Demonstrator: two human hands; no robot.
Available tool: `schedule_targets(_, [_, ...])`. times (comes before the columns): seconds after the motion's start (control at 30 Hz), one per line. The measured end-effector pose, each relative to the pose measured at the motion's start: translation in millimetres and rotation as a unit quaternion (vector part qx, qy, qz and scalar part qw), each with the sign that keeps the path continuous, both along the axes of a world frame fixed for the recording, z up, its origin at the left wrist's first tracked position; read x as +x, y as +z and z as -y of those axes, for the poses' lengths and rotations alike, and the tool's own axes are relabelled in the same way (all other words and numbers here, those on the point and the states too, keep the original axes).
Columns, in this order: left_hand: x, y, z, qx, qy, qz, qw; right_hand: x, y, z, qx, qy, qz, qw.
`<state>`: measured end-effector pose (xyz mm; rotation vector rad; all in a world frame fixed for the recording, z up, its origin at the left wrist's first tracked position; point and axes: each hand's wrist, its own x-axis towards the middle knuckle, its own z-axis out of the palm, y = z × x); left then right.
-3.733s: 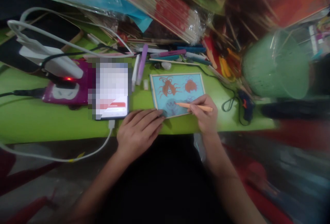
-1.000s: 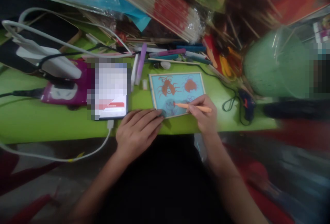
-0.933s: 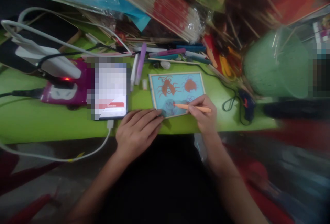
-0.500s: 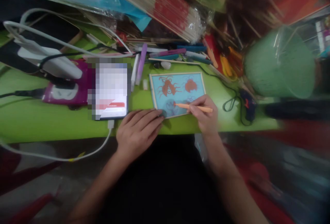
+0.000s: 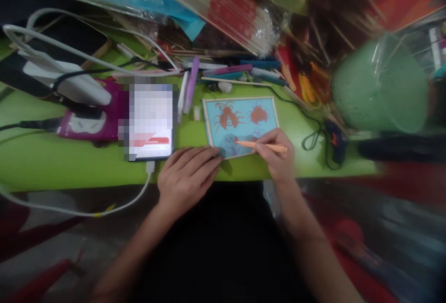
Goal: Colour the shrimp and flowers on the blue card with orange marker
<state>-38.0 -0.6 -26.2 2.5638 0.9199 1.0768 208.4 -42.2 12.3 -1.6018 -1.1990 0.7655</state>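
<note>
A small blue board with a pale wooden frame lies on the green table. Two insect shapes filled in orange-brown show on its upper half, and purple outlines on its lower half. My right hand pinches an orange marker, whose tip rests on a drawn shape low on the board. Its wrist is at the table's front edge. My left hand lies flat, fingers stretched out, with the fingertips on the board's lower left corner.
Left of the board lie a phone with a charging cable and a purple power strip. Several markers lie behind it. A green bucket and a glue gun stand to the right, with bundled sticks at the back.
Hardly anything differs. The marker tip has stayed on nearly the same spot of the drawing, and both hands hold their places.
</note>
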Motion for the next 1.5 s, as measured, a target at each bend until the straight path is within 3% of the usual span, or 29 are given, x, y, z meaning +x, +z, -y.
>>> schedule_targets(1.5, [0.0,-0.4,0.2,-0.009,0.003,-0.006,1.000,1.8,-0.8,1.7,0.001,-0.004,0.011,1.000])
